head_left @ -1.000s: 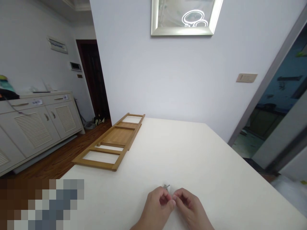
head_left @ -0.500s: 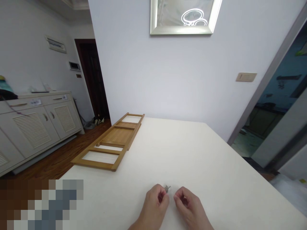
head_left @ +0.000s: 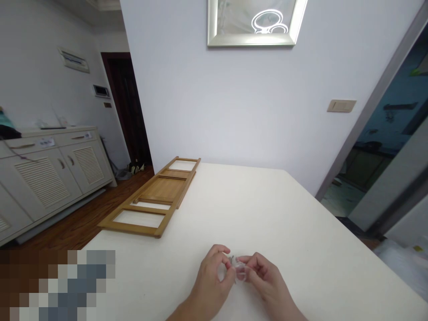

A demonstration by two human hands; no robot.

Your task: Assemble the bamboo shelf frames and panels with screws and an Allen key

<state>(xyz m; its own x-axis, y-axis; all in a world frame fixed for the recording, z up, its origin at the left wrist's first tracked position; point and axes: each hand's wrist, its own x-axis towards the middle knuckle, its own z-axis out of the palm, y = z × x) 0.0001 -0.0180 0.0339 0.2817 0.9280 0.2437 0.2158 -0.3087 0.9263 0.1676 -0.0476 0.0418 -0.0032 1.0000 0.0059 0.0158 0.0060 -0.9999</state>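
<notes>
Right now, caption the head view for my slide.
Left hand and right hand handle clear plastic over a white table, with a wooden frame beyond.

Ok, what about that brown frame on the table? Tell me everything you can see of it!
The frame is long, thin and honey-brown, and looks wooden. Crossbars split it: a solid panel sits in the middle, with openings at both ends where the white table shows through. It lies flat along the table's left edge, its far end close to the wall. Neither the left hand nor the right hand touches it.
</notes>
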